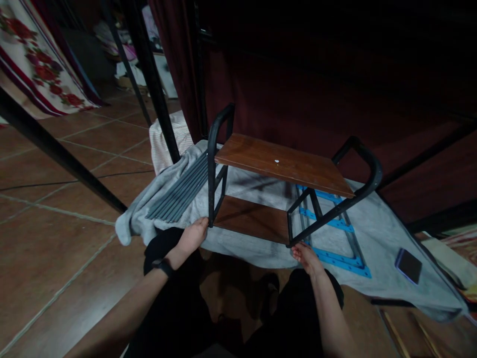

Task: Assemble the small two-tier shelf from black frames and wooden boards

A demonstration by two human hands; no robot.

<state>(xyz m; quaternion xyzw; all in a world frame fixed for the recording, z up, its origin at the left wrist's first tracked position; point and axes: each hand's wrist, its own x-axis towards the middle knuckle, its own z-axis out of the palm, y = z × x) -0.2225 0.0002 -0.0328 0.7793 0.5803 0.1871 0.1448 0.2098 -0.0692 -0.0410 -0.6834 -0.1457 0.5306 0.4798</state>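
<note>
A small two-tier shelf with brown wooden boards [279, 161] and black tubular side frames [363, 185] stands on a grey cloth [372, 219]. My left hand [194, 233] is closed at the lower front corner of its left frame, the thumb side against the tube. At the lower right front corner, my right hand [305, 256] has its fingers curled against the frame. A small white spot shows on the upper board. Several grey metal rods [181, 191] lie side by side left of the shelf. Blue slotted pieces with grey bars [335, 261] lie behind and right of it.
A phone [409, 266] lies on the cloth at the right. Black bed-frame posts [152, 74] rise at the left, with a dark red curtain [261, 104] behind the shelf. A cable [74, 183] crosses the tiled floor [55, 238].
</note>
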